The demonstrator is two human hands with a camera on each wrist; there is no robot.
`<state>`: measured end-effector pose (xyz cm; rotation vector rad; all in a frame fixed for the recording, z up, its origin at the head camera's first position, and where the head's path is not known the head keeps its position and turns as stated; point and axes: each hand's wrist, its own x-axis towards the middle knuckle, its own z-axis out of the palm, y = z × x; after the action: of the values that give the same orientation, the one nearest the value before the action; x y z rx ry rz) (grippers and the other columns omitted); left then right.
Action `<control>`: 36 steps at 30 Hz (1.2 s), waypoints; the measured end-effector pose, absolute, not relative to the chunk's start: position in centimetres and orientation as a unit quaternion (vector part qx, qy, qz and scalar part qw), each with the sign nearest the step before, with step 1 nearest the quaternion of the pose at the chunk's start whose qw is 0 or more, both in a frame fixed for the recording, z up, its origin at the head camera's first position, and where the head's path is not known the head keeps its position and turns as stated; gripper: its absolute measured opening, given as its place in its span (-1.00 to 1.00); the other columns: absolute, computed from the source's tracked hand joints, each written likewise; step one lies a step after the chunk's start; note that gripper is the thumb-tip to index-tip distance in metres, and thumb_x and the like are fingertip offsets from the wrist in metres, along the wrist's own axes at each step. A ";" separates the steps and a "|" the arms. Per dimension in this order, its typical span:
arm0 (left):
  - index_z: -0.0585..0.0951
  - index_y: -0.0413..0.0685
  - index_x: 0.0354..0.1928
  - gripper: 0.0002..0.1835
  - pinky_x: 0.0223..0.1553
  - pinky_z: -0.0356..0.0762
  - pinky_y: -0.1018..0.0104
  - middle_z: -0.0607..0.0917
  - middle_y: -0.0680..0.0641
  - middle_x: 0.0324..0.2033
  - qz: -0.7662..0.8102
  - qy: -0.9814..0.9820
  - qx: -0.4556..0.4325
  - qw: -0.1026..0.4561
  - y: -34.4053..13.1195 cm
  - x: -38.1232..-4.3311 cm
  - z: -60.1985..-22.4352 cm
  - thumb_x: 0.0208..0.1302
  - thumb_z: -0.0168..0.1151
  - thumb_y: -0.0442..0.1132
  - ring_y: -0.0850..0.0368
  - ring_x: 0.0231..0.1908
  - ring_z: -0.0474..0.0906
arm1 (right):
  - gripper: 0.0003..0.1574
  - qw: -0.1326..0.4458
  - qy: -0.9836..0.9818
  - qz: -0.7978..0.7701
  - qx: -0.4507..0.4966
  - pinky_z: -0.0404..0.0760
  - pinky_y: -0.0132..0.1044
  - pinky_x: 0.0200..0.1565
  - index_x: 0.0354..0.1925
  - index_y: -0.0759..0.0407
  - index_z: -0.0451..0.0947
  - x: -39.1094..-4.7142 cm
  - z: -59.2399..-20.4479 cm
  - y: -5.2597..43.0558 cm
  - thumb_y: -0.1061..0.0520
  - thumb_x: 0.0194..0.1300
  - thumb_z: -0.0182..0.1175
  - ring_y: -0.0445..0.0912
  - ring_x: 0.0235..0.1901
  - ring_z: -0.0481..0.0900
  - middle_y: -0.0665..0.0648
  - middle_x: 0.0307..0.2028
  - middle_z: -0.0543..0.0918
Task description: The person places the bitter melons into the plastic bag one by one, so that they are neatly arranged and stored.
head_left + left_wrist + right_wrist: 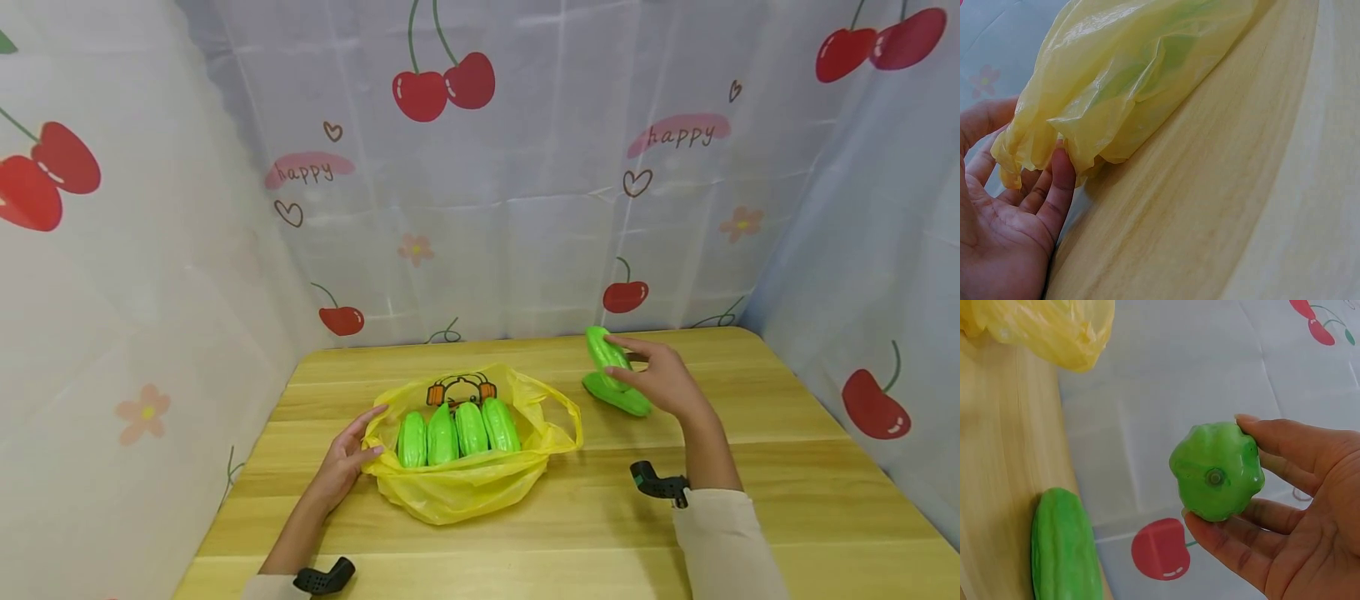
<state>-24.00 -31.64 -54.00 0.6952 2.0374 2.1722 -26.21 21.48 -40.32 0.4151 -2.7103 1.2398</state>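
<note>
A yellow plastic bag point(457, 492) lies on the table with its mouth spread wide. Inside it several glossy green bitter melons point(471, 429) stand side by side. My left hand point(347, 458) pinches the bag's left edge, and in the left wrist view crumpled film hangs between the fingers point(1063, 175). To the right of the bag, my right hand point(663, 379) grips a ridged bitter melon point(1216, 472) between thumb and fingertips, its round end facing the wrist camera. Another bitter melon point(618, 395) lies on the table just beneath the held one.
Light wood makes up the tabletop point(585, 542). White cloth with cherry prints point(517, 250) hangs behind the table and along both sides. A loose bag handle point(573, 417) sticks out toward the right hand. Black wrist cameras point(660, 483) sit on both forearms.
</note>
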 end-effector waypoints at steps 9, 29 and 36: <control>0.13 -0.35 0.53 -0.31 0.34 0.24 0.48 0.02 -0.30 0.56 0.710 0.663 0.233 0.040 -31.6 -24.0 -54.0 0.41 0.05 -0.54 0.31 0.51 -0.11 | -0.29 0.066 -0.894 0.414 0.155 0.59 0.19 0.07 0.42 0.11 0.45 -25.8 -39.6 20.5 0.00 0.38 0.34 0.33 0.21 0.51 0.33 0.35 0.47; 0.14 -0.33 0.53 -0.32 0.36 0.16 0.53 0.04 -0.29 0.56 0.708 0.666 0.233 0.041 -31.6 -24.0 -54.0 0.41 0.06 -0.52 0.32 0.52 -0.15 | -0.31 0.048 -0.852 0.475 0.214 0.60 0.12 0.10 0.39 0.05 0.49 -25.5 -39.0 17.4 0.03 0.34 0.38 0.24 0.24 0.50 0.21 0.38 0.47; 0.14 -0.34 0.53 -0.32 0.36 0.16 0.53 0.04 -0.30 0.56 0.709 0.665 0.232 0.038 -31.6 -24.0 -53.9 0.41 0.06 -0.53 0.35 0.51 -0.13 | -0.31 0.036 -0.843 0.492 0.216 0.66 0.00 0.04 0.38 0.01 0.51 -25.4 -38.9 16.6 0.02 0.32 0.40 0.22 0.25 0.50 0.17 0.38 0.47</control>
<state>-23.98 -31.59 -53.91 0.7114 2.0408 2.1732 -25.36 16.58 -38.93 0.6627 -2.5875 1.5117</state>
